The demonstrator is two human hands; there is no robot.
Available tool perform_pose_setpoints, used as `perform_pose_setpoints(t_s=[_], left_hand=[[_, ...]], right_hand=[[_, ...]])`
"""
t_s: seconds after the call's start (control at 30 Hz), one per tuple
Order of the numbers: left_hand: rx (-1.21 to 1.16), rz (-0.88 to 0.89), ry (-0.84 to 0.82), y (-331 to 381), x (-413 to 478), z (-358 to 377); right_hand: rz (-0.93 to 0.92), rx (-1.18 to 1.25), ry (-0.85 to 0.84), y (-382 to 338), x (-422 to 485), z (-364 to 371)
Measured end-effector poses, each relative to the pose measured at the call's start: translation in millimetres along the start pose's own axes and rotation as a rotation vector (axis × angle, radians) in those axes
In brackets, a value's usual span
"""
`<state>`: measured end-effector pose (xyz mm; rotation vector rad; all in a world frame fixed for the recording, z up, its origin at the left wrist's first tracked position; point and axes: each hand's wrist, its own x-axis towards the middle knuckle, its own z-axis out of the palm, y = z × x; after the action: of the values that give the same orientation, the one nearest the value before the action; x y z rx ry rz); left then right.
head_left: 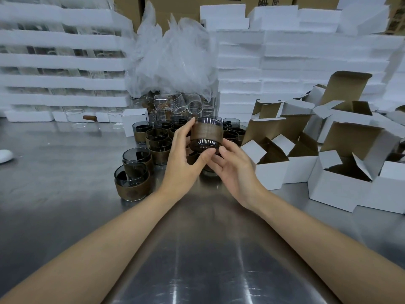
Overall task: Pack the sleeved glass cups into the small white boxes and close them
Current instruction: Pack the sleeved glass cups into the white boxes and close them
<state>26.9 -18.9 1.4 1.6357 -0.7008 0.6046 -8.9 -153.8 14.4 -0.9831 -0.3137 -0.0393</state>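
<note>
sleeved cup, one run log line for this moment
left hand + right hand: holding sleeved cup | above table | open boxes right: empty

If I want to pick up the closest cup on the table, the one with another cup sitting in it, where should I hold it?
Probably hold the bottom cup around its brown sleeve, coming from the near side, which looks free of other cups. It stands upright, and the sleeve likely slips less than bare glass. The upper cup only sits nested on top, so gripping that one may leave the bottom cup behind.
</note>
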Motion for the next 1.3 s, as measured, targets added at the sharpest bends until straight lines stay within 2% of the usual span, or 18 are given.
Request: perform_pose_setpoints(t_s=[0.2,0.3,0.37,0.5,0.6,0.77,0.9,1.1,1.2,1.3], left_hand=[[0.202,0.166,0.033,1.1,-1.3,1.0],[0.261,0.233,0.055,3.9,-2.7,4.9],[0.236,0.213,0.069,3.2,-1.4,4.6],[0.077,0.031,0.003,1.2,-0.3,2.3],[-0.026,-0.074,-0.034,1.6,-1.2,2.8],[0.050,0.028,0.038,4.0,0.0,3.5],[0.138,0.125,0.014,3.3,0.1,3.9],[-0.012,-0.043,0.002,-2.2,1.2,5.8],[0.056,0.017,0.048,-1.4,0.7,4.7],[0.103,0.086,0.071,1.2,1.1,3.4]], right_hand=[[0.030,-0.048,-0.082,0.1,-3.5,3.3],[0.075,0.014,-0.125,-0.4,-3.6,3.5],[0.101,0.104,-0.136,-0.8,-2.7,3.4],[0.195,0.330,-0.116,-0.7,-1.5,0.6],[0.238,0.352,-0.140,-2.5,-1.1,-1.8],[0.219,0.291,-0.143,-2.3,1.0,0.4],[0.193,0.180,-0.192,-1.0,-0.2,2.7],[0.273,0.305,-0.167,-0.9,2.9,-2.7],[0.319,0.244,-0.121,1.6,4.7,-4.3],[0.277,0.234,-0.104,2.2,4.0,-1.6]])
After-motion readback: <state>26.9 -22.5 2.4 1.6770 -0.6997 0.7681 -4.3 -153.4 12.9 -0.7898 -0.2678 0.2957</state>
